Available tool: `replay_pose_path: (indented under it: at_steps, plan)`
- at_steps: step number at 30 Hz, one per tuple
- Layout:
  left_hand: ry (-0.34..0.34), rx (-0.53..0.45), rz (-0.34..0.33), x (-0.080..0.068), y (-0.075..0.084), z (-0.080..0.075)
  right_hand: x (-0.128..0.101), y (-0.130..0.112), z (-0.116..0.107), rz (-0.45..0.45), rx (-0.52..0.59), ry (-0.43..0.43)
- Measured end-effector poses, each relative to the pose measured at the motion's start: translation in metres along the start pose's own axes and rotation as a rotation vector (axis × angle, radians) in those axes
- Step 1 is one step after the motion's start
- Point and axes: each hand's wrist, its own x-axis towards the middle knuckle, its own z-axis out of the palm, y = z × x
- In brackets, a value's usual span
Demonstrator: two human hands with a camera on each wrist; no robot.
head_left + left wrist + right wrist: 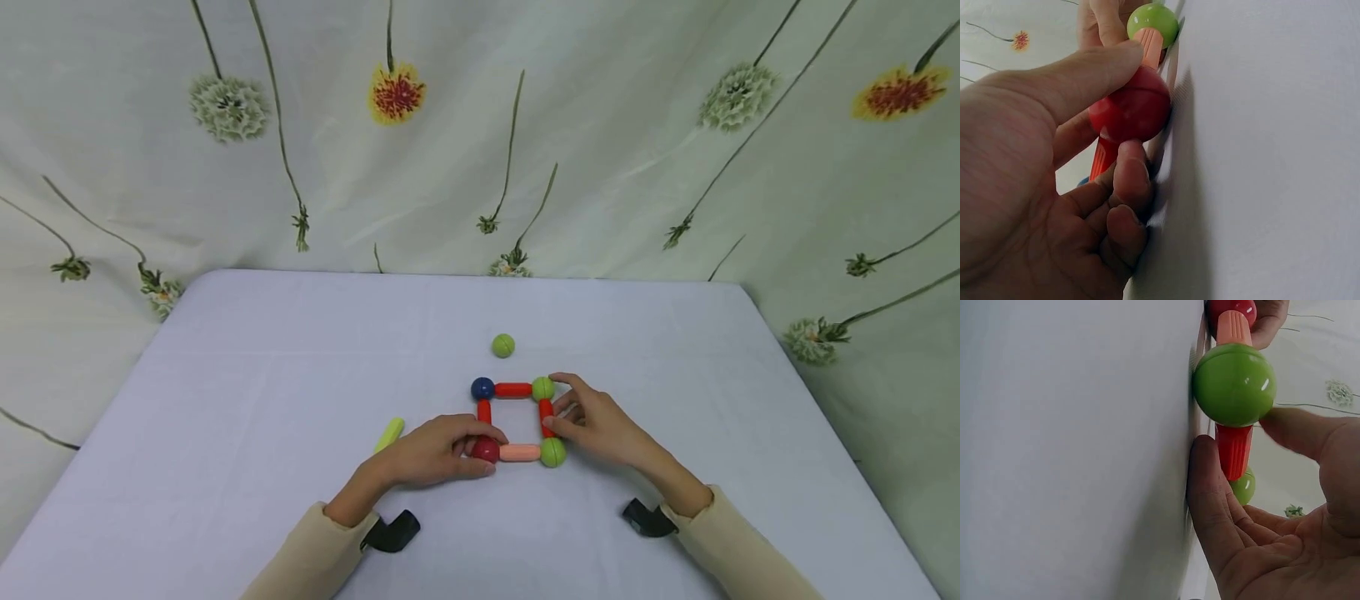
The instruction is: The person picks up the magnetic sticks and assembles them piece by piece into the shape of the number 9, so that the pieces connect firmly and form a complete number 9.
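Observation:
A square frame of balls and rods lies on the table. Its corners are a dark blue ball (483, 388), two green balls (543, 388) (1235, 384) and a red ball (1132, 106). Three red rods (513, 390) and one salmon-pink rod (519, 452) form the sides. My left hand (442, 450) grips the red ball at the near left corner, thumb on one side and fingertips against the other. On the right side, my right hand (600, 421) holds the red rod (1233, 452) between thumb and fingers, its index finger reaching the far green ball.
A loose green ball (503, 346) sits beyond the frame. Partly behind my left hand lies a yellow-green rod (390, 434). The white-covered table (300, 358) ends at a flower-printed cloth (450, 167) hanging behind.

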Motion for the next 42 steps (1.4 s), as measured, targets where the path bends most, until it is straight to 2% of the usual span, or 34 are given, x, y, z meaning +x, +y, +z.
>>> replay_pose_path:
  at_steps: [8,17,20,23,27,32,35,38,42]
  plan:
    - [0.019,0.001,0.007,0.001,-0.001,0.0,0.001,0.004,-0.006,0.034,0.087,-0.098]
    - [0.019,-0.01,0.025,0.001,-0.001,0.002,0.0,0.007,-0.005,0.03,0.077,-0.101]
    - [0.012,0.007,0.03,-0.001,0.0,0.001,0.001,0.008,-0.004,0.036,0.077,-0.102]
    - [0.037,0.034,0.034,-0.004,0.003,-0.003,0.002,0.007,-0.004,0.028,0.088,-0.101]
    - [0.152,0.118,-0.006,-0.015,0.009,-0.006,0.002,0.007,-0.004,0.043,0.095,-0.102]
    - [0.371,0.284,-0.163,-0.039,0.015,-0.007,0.003,0.006,-0.003,0.056,0.096,-0.101]
    - [0.474,0.351,-0.219,-0.052,0.013,-0.012,0.003,0.005,-0.003,0.055,0.1,-0.102]
    - [0.519,0.409,-0.275,-0.063,0.008,-0.018,0.003,0.004,-0.004,0.066,0.107,-0.1]
    - [0.521,0.445,-0.357,-0.072,0.0,-0.02,0.003,0.004,-0.004,0.074,0.112,-0.099]
